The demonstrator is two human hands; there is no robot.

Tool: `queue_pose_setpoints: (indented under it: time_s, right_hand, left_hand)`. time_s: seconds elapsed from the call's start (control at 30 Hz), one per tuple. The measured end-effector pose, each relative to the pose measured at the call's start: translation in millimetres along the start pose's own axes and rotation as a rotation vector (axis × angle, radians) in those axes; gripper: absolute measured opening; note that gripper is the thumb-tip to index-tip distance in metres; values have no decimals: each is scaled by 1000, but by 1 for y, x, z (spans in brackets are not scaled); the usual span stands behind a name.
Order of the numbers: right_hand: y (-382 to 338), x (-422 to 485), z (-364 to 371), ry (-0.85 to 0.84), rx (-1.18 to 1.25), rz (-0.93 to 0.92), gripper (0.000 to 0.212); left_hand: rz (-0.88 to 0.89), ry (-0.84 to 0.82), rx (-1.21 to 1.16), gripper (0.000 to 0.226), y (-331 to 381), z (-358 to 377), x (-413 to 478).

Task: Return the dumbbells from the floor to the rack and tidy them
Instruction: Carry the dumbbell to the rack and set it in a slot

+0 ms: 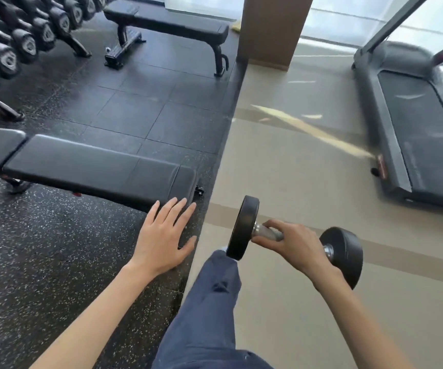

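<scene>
The dumbbell (242,227) is up off the floor (295,169), lying left to right. The right hand (295,243) holds its bar. The rack (15,49) is far ahead, to the left, past the bench (95,169). The left hand (164,235) is wide, probably holding nothing.

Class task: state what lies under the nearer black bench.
Under the bench pad only speckled rubber floor, a wheel-like foot and an end bracket show; the pad covers the rest of the frame.
</scene>
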State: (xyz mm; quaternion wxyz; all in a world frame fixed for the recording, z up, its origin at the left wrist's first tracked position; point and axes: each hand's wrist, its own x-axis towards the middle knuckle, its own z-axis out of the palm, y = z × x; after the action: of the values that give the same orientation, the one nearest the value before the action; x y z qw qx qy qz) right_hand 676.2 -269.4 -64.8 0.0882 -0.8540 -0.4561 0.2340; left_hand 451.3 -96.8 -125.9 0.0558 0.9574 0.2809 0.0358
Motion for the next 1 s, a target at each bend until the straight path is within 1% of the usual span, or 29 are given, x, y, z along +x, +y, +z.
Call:
queue_pose_setpoints:
  time_s: [0.17,0.33,0.47,0.7,0.83,1.0]
  right_hand:
    - [17,114,-58,-9,-23,-25,44]
    - [27,225,-130,81,-45,-70,42]
    - [37,293,-161,94,-23,-83,44]
    - [71,427,-188,65,25,-100,46]
    - [90,521,-221,46,23,-144,47]
    - [106,648,-295,45,1,-194,48]
  left_hand:
    - [-21,22,15,67,-23,-8,128]
    - [6,59,46,67,-44,-31,263]
    - [11,59,49,66,-51,-31,335]
    - [-35,33,44,66,-76,1,433]
    - [-97,63,53,66,-90,-1,525]
    - [-130,86,68,66,-96,-17,665]
